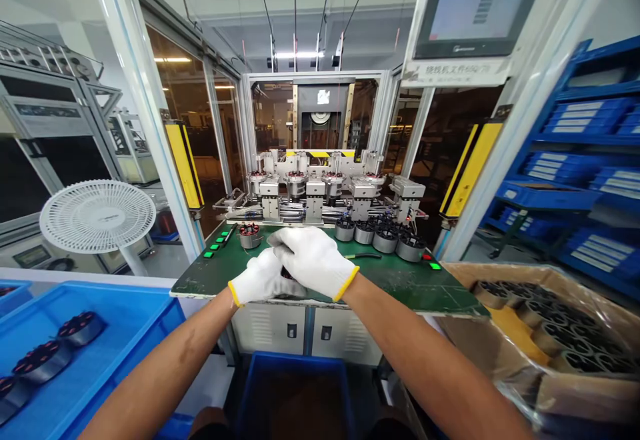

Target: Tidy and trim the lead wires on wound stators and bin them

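Head view, nearest first: we see a blue bin (300,364) below the bench. On the front edge of the green bench (405,283), our gloved left hand (263,276) and right hand (314,260) meet around a dark part (287,272) (only a sliver shows between them); the fingers look curled, but we cannot tell whether they grip it. Beyond, one red-topped metal ring (250,236) sits left, four black-topped rings (386,239) right, before a machine (315,193).

Stator (251,237) is set on worktable (425,285), beyond left hand (261,277), left of right hand (316,260); cores (386,239) are placed right. Machine (315,190) is mounted behind. Tub (130,300) is positioned left, core-filled carton (585,393) right.
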